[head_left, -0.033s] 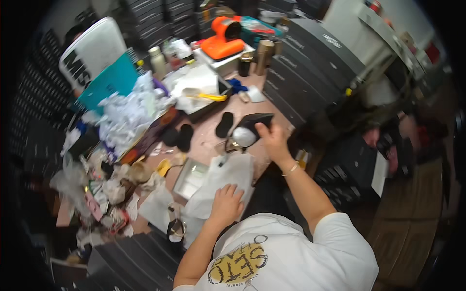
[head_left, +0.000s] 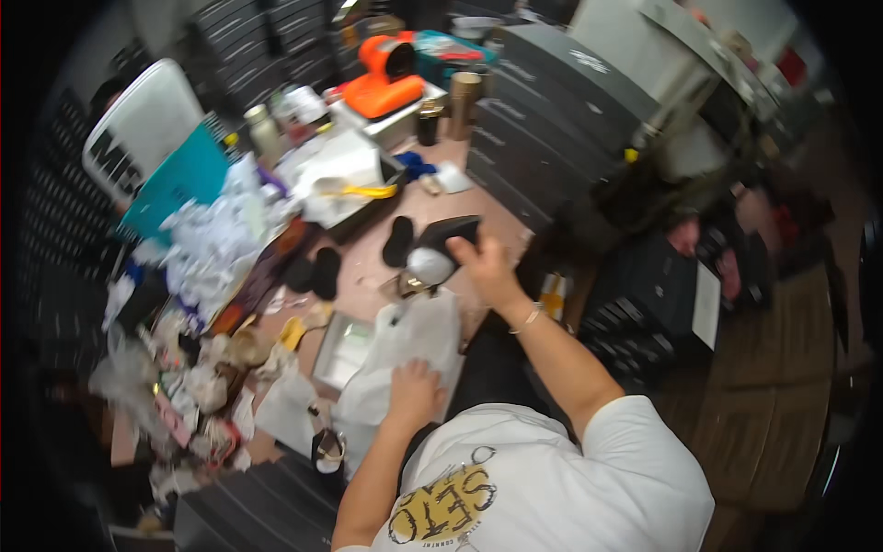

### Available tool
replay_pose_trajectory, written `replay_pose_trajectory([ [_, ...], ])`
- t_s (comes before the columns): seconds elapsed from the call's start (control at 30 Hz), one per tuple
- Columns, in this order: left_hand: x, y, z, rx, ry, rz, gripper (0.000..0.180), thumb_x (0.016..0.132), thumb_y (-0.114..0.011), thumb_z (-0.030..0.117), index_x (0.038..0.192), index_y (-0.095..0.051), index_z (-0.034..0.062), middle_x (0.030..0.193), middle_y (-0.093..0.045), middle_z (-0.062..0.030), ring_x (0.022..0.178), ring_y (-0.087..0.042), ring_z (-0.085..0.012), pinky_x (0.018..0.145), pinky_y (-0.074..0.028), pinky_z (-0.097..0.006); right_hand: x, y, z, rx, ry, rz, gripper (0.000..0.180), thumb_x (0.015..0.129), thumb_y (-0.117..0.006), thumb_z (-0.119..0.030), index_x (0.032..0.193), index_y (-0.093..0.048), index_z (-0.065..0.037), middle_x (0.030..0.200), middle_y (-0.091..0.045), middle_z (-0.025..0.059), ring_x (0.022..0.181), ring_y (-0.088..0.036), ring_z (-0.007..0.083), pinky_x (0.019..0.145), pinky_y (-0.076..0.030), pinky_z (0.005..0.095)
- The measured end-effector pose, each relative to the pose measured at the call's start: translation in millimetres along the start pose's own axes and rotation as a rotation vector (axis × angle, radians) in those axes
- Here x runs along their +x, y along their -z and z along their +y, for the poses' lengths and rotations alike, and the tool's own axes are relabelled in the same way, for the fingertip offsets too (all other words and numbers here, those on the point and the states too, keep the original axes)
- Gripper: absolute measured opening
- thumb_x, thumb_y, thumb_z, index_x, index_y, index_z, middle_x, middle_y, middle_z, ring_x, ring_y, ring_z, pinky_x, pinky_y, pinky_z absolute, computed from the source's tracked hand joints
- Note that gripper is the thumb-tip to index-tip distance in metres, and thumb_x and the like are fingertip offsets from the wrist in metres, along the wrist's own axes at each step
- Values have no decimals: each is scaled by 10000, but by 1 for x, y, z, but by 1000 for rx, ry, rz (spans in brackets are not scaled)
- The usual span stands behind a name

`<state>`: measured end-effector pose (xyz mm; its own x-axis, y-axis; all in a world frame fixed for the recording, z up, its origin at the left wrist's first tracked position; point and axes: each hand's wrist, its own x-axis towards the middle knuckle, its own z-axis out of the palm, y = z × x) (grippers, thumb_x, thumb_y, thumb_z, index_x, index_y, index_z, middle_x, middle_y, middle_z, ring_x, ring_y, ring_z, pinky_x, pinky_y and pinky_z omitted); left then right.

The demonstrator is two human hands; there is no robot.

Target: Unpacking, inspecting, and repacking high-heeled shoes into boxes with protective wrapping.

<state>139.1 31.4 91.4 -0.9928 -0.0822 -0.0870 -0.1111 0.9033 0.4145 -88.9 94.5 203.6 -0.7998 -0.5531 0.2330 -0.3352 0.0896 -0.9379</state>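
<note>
Dark shoe is gripped in the right hand; the left hand lies loosely spread on white paper.

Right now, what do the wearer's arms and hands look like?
Left hand and right hand are bare, no gloves. White short-sleeved shirt with a dark-and-yellow print. Thin, pale bracelet on the right wrist; none visible on the left.

white short-sleeved shirt, mustard print, thin bracelet
</note>
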Motion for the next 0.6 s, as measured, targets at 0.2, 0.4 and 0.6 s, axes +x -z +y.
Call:
replay_pose_trajectory([
  [0.2,-4,-69,-98,173,450,-420,416,779,-640,431,903,-700,39,1014,-671,-173,967,-635,-356,817,-494,-479,-28,31,3,-26,149,68,448,896,-622,-306,1142,-509,52,1051,-579,256,1008,-569,408,876,-449,411],
  [0.4,23,-83,-171,121,364,-337,413,738,-702,343,973,-682,4,1019,-652,-231,939,-637,-359,789,-501,-425,-73,50,1,44,-6,-8,505,938,-546,-382,1181,-496,58,1025,-604,255,980,-602,368,846,-459,393],
  [0.6,-3,33,-47,-1451,225,135,666,963,-433,520,1430,-345,54,1259,-560,-115,1158,-534,-257,976,-412,-398,-89,-2,10,104,-14,-188,518,929,-569,-347,1258,-483,43,1021,-627,251,941,-628,320,843,-476,371],
])
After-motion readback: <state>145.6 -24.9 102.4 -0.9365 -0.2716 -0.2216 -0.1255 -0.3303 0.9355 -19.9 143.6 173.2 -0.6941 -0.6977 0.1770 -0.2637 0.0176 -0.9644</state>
